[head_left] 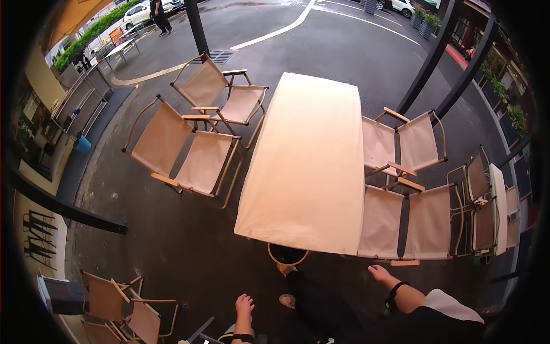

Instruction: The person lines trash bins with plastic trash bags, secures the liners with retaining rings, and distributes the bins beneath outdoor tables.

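My left hand (244, 304) hangs low at the bottom of the view, its fingers loosely bent and slightly apart, with nothing visible in them. My right hand (378, 274) reaches forward near the table's near right corner, beside a folding chair (382, 221); its fingers are loosely bent and I see nothing in them. Ahead stands a long table (309, 166) under a pale cream cloth. Partly under its near edge is a dark bucket (288, 254) with a yellow rim, close to my foot (287, 301).
Beige folding chairs line the table, such as one at the left (200, 160) and one at the right (421, 143). More chairs (106, 295) stand lower left. Dark posts (429, 57) rise at the right. A person (160, 17) is far off near a white car (137, 14).
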{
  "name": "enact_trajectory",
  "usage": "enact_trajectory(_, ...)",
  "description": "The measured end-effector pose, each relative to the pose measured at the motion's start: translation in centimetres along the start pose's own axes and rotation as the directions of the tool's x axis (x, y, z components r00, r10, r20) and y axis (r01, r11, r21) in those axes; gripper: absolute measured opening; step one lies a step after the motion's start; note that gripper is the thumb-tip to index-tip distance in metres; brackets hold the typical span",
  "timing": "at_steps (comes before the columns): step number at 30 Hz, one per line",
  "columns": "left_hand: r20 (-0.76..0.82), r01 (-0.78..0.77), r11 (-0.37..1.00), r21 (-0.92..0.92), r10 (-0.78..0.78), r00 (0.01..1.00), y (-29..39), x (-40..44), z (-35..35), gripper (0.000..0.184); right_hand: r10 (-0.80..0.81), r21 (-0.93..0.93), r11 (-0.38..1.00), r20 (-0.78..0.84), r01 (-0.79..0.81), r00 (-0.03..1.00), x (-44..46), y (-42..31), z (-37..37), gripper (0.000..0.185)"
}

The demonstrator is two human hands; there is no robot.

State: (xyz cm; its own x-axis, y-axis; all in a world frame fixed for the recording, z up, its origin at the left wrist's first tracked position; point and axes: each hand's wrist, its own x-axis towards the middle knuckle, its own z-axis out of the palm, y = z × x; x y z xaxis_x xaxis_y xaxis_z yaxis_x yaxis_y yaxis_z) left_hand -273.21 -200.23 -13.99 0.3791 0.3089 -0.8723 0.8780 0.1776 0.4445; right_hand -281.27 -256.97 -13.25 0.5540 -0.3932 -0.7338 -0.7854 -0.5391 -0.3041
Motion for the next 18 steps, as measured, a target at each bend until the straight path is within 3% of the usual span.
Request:
enact_trajectory(2, 0.151, -0.013, 0.993, -0.120, 0.031, 0.988, 3.3, 2.5, 5.1, 0.051, 0.013, 0.302, 0.953, -0.157, 0.036, 0.987, 4.8, -1.6, 2.5, 0.060)
enact_trajectory(3, 0.148, -0.011, 0.982, -0.189, 0.039, 0.988, 4.5, 4.2, 7.4, 0.049, 0.045, 0.307, 0.952, -0.187, 0.015, 0.981, 8.4, -1.2, 3.7, 0.058)
enact_trajectory(7, 0.101, 0.026, 0.921, -0.388, 0.014, 0.995, 7.5, 12.2, 16.2, 0.042, 0.071, 0.730, 0.667, -0.259, 0.147, 0.963, 18.4, -1.4, 8.0, 0.060)
enact_trajectory(10, 0.307, 0.155, 0.827, -0.540, 0.023, 0.951, 9.0, 17.5, 19.4, 0.045, 0.285, 0.605, 0.796, -0.403, 0.020, 0.870, 17.6, -5.8, 9.0, 0.060)
enact_trajectory(11, 0.318, 0.146, 0.841, -0.521, 0.033, 0.947, 10.4, 17.6, 20.7, 0.038, 0.303, 0.506, 0.862, -0.448, -0.041, 0.842, 16.1, -8.0, 8.3, 0.061)
enact_trajectory(15, 0.329, 0.183, 0.691, -0.699, 0.084, 0.941, 13.3, 16.3, 21.5, 0.047, 0.392, 0.539, 0.840, -0.527, -0.060, 0.754, 16.0, -10.7, 9.2, 0.062)
enact_trajectory(17, 0.363, 0.143, 0.727, -0.671, 0.154, 0.919, 14.8, 18.1, 21.2, 0.054, 0.426, 0.499, 0.860, -0.583, -0.109, 0.692, 17.2, -11.4, 11.4, 0.061)
enact_trajectory(18, 0.375, 0.116, 0.744, -0.658, 0.189, 0.908, 16.0, 18.4, 20.7, 0.058, 0.429, 0.535, 0.840, -0.549, -0.093, 0.718, 17.1, -13.1, 11.4, 0.061)
